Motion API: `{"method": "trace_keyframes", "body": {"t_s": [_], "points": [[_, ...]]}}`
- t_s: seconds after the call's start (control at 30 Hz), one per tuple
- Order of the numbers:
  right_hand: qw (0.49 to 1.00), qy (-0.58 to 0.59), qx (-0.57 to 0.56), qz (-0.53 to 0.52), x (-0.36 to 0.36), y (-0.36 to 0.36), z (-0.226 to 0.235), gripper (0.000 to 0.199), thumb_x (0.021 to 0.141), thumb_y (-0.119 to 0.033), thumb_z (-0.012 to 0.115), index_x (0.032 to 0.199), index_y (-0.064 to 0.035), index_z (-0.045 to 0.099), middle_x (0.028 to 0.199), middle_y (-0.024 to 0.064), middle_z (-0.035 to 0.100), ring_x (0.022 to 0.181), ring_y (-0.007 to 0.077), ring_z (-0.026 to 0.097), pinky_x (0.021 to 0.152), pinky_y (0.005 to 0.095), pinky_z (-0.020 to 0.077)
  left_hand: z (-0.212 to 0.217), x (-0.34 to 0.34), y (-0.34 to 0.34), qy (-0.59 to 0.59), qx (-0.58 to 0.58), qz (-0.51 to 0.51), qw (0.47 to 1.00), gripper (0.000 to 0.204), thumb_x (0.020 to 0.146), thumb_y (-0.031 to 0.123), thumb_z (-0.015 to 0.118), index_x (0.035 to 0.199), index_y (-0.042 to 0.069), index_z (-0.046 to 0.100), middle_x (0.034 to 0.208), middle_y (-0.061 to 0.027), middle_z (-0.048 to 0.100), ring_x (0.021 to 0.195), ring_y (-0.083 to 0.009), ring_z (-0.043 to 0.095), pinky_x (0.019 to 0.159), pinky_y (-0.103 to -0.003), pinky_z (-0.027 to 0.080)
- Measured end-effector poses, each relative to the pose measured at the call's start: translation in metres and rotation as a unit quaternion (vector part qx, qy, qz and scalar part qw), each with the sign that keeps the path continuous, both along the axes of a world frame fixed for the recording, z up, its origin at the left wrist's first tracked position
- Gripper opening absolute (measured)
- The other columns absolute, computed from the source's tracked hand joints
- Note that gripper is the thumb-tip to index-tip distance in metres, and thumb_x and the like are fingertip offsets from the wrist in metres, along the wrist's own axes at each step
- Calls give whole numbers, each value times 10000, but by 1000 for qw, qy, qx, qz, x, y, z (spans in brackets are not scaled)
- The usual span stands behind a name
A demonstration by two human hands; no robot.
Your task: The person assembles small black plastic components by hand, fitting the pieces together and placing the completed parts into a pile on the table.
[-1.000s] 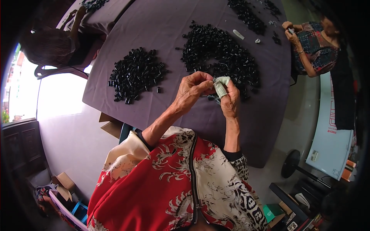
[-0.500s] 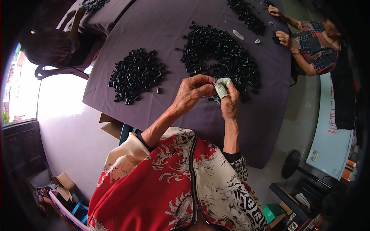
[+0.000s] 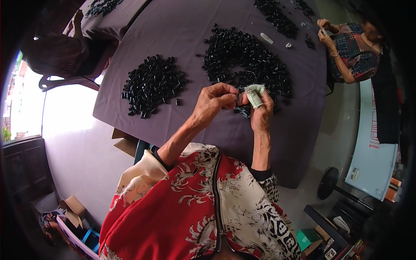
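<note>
My left hand [image 3: 212, 103] pinches a small dark piece [image 3: 238, 99], just beside my right hand [image 3: 261, 112] in pale ribbed finger covers [image 3: 254, 99]; I cannot tell whether that one grips anything. Both are by the large black pile [image 3: 247, 56], with open room toward the smaller pile [image 3: 154, 86] and the bench's [image 3: 225, 136] near edge.

Tablecloth [image 3: 286, 143]: dusky purple-grey. Left pile [image 3: 149, 86] and larger pile [image 3: 260, 56]: glossy black. Finger covers [image 3: 255, 99]: pale green-white, finely lined. Wearer's jacket [image 3: 151, 212]: red and cream, scrolling leaf motifs, black-and-white blotched area. Co-worker's shirt [image 3: 357, 47]: dark, multicoloured print.
</note>
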State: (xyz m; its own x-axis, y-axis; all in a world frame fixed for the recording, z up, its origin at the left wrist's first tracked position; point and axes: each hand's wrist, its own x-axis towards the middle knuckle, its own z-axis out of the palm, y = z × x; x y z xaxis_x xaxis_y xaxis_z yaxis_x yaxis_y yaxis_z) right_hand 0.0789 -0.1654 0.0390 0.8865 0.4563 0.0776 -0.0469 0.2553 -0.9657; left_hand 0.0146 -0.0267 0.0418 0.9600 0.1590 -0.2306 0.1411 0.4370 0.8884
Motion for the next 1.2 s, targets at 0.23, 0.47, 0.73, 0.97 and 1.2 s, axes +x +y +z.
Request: {"method": "trace_keyframes", "body": {"t_s": [0.23, 0.47, 0.73, 0.97, 1.2], "points": [[992, -17, -97, 84, 6, -10, -12, 112, 806, -53, 478, 845, -9, 572, 670, 22, 565, 587, 82, 520, 572, 210, 421, -5, 5, 0, 68, -202, 13, 977, 45, 810, 59, 553, 845, 36, 538, 753, -42, 568, 601, -113, 528, 591, -244, 447], [970, -70, -203, 112, 8, -15, 4, 102, 792, -45, 498, 865, -5, 556, 662, 33, 582, 574, 88, 526, 545, 232, 417, -3, 3, 1, 43, 9, -29, 999, 131, 844, 158, 585, 810, 31, 579, 673, -13, 540, 511, -59, 434, 472, -200, 329], [943, -212, -253, 29, 5, -12, 4, 137, 769, -28, 521, 896, 10, 556, 717, 62, 603, 625, 94, 539, 569, 229, 429, -9, 1, 1, 76, -43, -28, 996, 122, 821, 145, 607, 821, 23, 606, 665, 4, 541, 502, -48, 423, 468, -195, 332], [981, -86, -176, 0, 0, -15, -1, 149, 846, -102, 483, 915, -15, 581, 695, 25, 580, 628, 87, 521, 618, 230, 414, -4, -2, -9, 35, -18, 55, 998, 113, 816, 135, 615, 826, 22, 607, 638, 16, 537, 509, -44, 436, 463, -188, 332], [962, -115, -245, 27, 2, -12, -11, 163, 860, -125, 459, 878, -11, 574, 690, 25, 590, 597, 95, 547, 550, 232, 431, -4, -2, -13, 12, 26, 70, 997, 138, 819, 140, 620, 857, 7, 612, 603, 30, 512, 502, -36, 417, 458, -186, 323]]}}
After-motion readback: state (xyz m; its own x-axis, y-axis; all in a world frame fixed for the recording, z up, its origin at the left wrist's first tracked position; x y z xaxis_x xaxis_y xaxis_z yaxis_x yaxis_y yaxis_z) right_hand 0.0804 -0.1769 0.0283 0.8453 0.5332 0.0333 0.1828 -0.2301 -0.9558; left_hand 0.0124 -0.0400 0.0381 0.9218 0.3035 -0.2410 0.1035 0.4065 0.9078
